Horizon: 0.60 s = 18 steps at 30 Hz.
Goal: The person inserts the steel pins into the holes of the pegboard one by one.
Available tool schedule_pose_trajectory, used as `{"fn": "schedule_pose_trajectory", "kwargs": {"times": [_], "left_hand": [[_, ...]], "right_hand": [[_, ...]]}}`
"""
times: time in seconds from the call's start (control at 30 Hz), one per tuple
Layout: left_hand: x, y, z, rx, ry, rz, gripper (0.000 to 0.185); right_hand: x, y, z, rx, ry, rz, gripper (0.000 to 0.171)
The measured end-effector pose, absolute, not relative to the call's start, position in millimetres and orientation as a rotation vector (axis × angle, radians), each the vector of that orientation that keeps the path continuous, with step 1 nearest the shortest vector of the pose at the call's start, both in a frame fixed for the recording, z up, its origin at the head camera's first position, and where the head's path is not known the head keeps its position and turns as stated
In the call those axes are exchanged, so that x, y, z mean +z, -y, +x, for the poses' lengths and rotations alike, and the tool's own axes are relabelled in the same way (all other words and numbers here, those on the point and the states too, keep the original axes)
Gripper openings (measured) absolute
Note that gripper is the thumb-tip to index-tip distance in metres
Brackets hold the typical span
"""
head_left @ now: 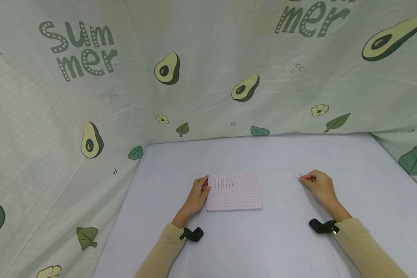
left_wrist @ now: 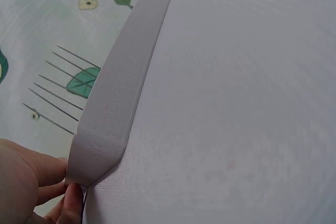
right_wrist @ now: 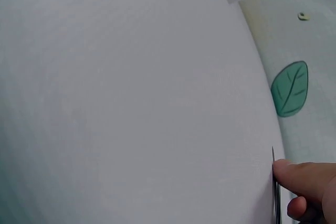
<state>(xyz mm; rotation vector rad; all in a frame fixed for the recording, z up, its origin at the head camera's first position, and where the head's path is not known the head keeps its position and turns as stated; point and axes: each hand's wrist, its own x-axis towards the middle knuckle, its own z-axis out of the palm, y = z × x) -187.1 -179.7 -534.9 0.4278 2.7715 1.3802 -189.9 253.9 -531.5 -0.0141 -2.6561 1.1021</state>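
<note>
A pale pink pegboard (head_left: 244, 199) with rows of small holes lies on the table. Several thin metal pins (head_left: 224, 183) stand in a row near its far left corner; the left wrist view shows the pins (left_wrist: 73, 85) from the side. My left hand (head_left: 196, 195) holds the board's left edge, its fingers (left_wrist: 50, 170) at the corner. Out to the right, clear of the board, my right hand (head_left: 319, 187) pinches thin pins (head_left: 297, 176) between thumb and forefinger. The right wrist view shows dark slender pins (right_wrist: 277, 198) under the fingertip (right_wrist: 286, 167), one tip pointing up.
A white cloth (head_left: 285, 231) covers the table. Around its back and sides hangs a pale green curtain (head_left: 201, 104) printed with avocados and leaves. A black wrist camera (head_left: 193, 234) sits on the left sleeve, another black wrist camera (head_left: 322, 226) on the right.
</note>
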Motion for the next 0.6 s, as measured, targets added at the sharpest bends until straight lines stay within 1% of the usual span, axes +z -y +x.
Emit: {"fn": "schedule_pose_trajectory", "kwargs": {"times": [0.33, 0.6], "left_hand": [[-532.0, 178.1, -185.3, 1.393, -2.767, 0.418, 0.049], [-533.1, 178.2, -185.5, 1.394, -2.76, 0.416, 0.05]], "right_hand": [[-534.8, -252.4, -192.7, 1.082, 2.646, 0.099, 0.011], [-532.8, -250.1, -193.0, 1.062, 2.671, 0.137, 0.011]]}}
